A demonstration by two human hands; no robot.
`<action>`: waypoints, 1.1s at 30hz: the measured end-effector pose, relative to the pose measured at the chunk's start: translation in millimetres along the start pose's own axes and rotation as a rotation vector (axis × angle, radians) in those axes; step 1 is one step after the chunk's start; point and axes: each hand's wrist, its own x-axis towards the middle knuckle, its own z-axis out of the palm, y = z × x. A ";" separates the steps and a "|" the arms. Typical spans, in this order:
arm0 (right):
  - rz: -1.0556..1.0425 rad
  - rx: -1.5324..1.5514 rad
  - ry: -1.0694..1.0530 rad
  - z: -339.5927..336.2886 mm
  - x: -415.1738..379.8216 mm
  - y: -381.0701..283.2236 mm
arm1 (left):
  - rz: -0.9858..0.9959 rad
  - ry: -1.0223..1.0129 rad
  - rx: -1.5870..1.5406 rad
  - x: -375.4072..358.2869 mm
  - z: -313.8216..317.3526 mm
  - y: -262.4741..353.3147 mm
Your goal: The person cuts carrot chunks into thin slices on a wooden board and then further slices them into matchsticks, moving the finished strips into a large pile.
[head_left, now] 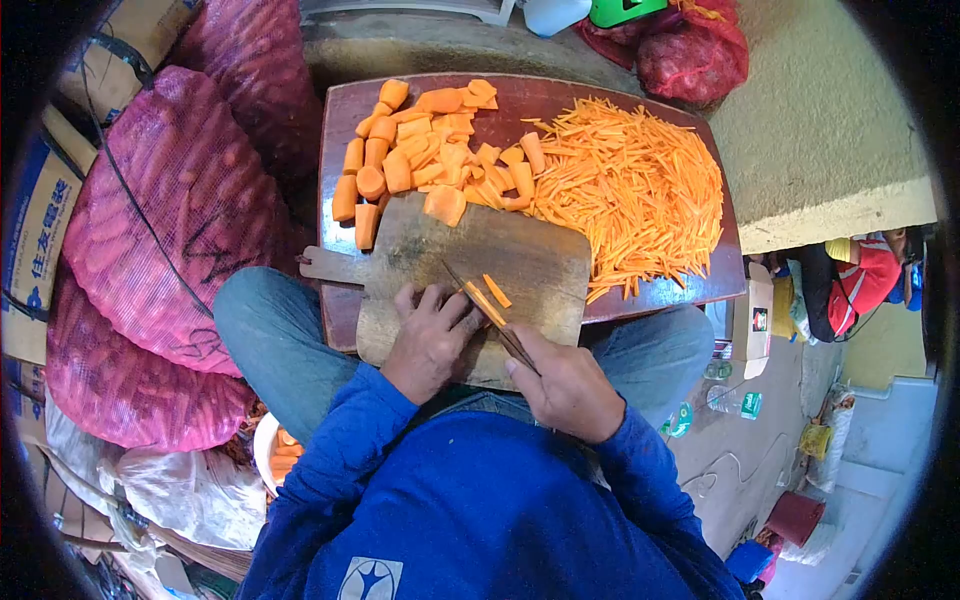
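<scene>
The right hand (568,388) is gripping a thin brown-handled knife (517,347); how the left hand (430,342) is gripping, one cannot tell; orange carrot strips (632,195) are lying at two o'clock

Makeshift food-prep area, bulging mesh sacks (180,215), cardboard boxes (42,225), shredded carrots (640,190) heaped on a table (530,100)

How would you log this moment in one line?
left hand: curled over cutting board | right hand: gripping knife | loose carrot strip: beside knife | table: carrot chunks, carrot shreds
</scene>
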 end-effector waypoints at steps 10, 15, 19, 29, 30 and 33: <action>-0.191 -0.027 0.079 8.3 19.1 12.4 | 0.000 0.011 0.009 -3.7 4.5 -3.5; 0.023 -0.012 0.001 9.4 13.4 -1.4 | 0.004 0.015 -0.032 -4.2 5.5 -6.0; -0.129 -0.057 0.052 20.9 31.9 10.5 | -0.018 0.018 -0.048 -1.7 1.2 -2.4; -0.081 -0.020 0.027 2.7 5.5 5.9 | 0.014 0.027 -0.034 -0.3 0.9 -3.0; -0.106 -0.015 0.035 2.5 6.8 8.2 | 0.016 0.026 -0.019 -0.4 1.1 -2.8; -0.120 0.019 0.049 -2.8 4.6 4.1 | 0.012 0.008 -0.004 -2.3 2.4 -4.8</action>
